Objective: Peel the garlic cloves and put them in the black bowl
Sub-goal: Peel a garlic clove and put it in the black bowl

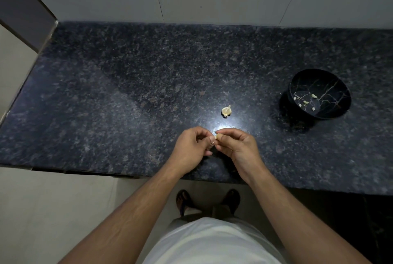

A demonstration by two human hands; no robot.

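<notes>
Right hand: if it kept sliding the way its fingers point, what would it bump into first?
The right hand points left, so it would likely meet the left hand first; both pinch the garlic clove.

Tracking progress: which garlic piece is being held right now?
The clove pinched between left hand and right hand; others lie in the black bowl or on the counter.

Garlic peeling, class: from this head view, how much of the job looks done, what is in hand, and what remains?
Done: a few peeled cloves lie in the black bowl. In hand: the left hand and right hand pinch one garlic clove between their fingertips over the counter. Left: that clove must reach the bowl, and the partial garlic bulb on the counter remains to be peeled.
</notes>
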